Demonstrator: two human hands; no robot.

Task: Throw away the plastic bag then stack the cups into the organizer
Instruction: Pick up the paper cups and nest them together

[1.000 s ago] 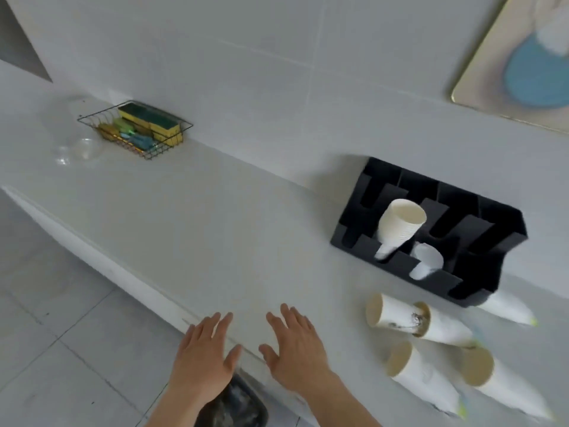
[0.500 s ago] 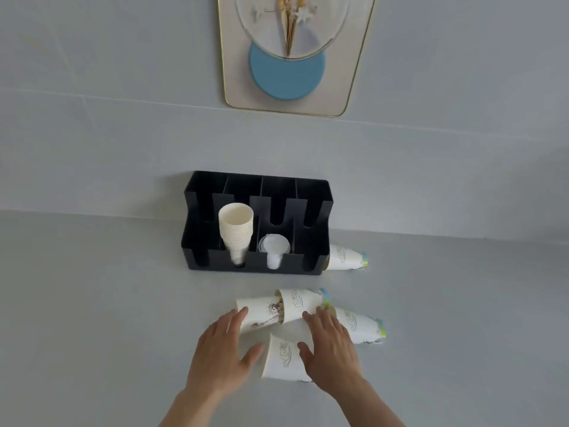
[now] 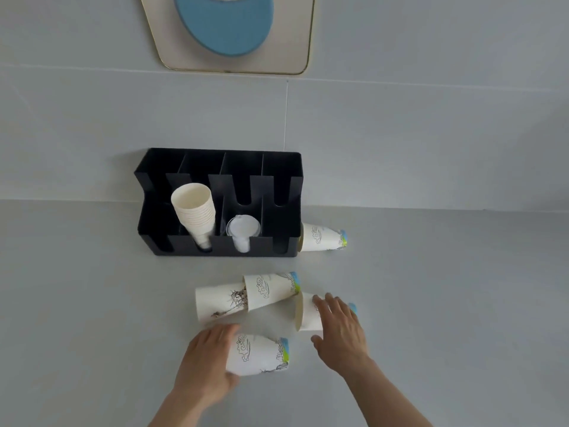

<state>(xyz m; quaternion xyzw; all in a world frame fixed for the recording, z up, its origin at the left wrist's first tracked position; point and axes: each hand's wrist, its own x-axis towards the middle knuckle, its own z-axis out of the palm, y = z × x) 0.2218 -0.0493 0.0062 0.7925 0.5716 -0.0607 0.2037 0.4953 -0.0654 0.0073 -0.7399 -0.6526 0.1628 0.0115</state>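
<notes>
The left hand point(image 3: 207, 362) has its grip closed around the open end of a white paper cup with a line drawing and a blue-green base point(image 3: 260, 354), which lies on its side on the pale grey surface point(image 3: 431, 303). The right hand point(image 3: 340, 329) lies with spread fingers over a second printed paper cup point(image 3: 308, 312), also on its side; whether that grip has closed on it cannot be told. Just beyond the hands, two more printed paper cups lie tipped over, one point(image 3: 271, 289) pushed partly into the mouth of the other point(image 3: 220, 303). A fifth printed cup point(image 3: 323, 238) lies on its side, touching the right end of the black plastic organizer with four slotted compartments point(image 3: 215, 167), which stands against the grey wall. Its second compartment from the left holds a leaning stack of plain cream paper cups point(image 3: 195, 211); the third holds clear plastic cups point(image 3: 243, 231). The other two compartments look empty. No plastic bag is in view. On the wall above hangs a cream plaque with a blue disc point(image 3: 228, 32).
</notes>
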